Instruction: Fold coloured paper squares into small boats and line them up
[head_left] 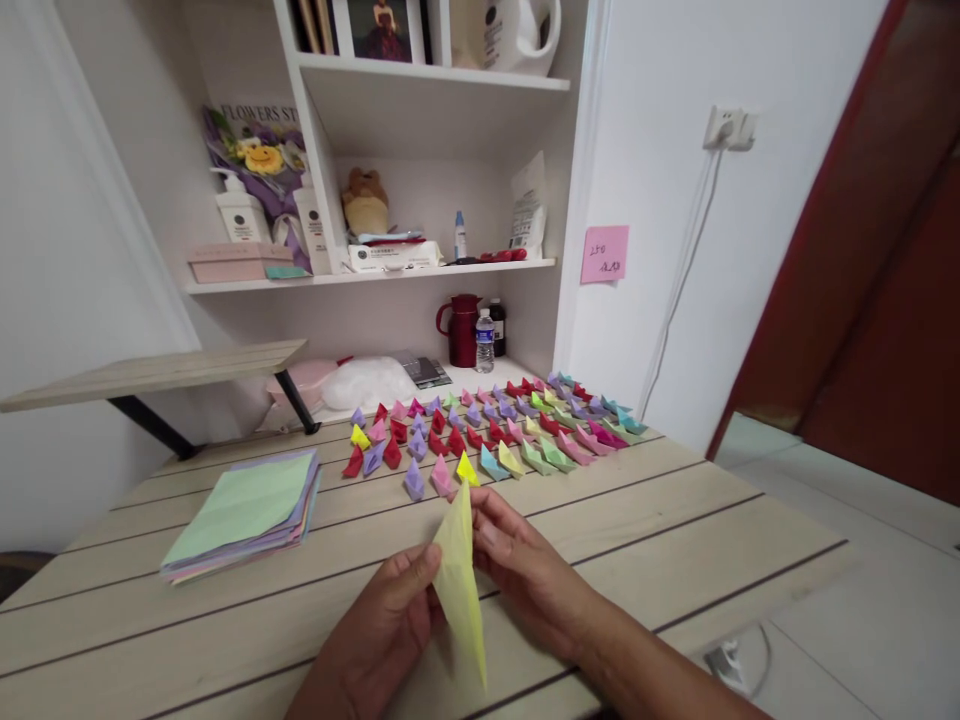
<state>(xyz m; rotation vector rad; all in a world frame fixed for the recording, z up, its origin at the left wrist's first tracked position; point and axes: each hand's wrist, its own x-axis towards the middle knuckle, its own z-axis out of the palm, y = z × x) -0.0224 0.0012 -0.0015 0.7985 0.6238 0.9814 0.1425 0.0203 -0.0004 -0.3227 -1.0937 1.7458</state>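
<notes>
A folded piece of yellow paper (461, 585) stands on edge between my two hands, above the front of the table. My left hand (394, 610) pinches its left side, with the thumb on the near face. On the other side, my right hand (517, 560) has its thumb and fingers closed at the paper's upper right edge; some of those fingertips are hidden behind the paper. Just beyond my hands, several small folded paper boats (441, 475) in many colours stand in rows.
A stack of coloured paper sheets (240, 510), pale green on top, lies on the left of the slatted table (697, 530). Behind it is a raised wooden stand (157, 375) with black legs. A dark red jug (463, 330) and a water bottle (484, 342) stand at the back.
</notes>
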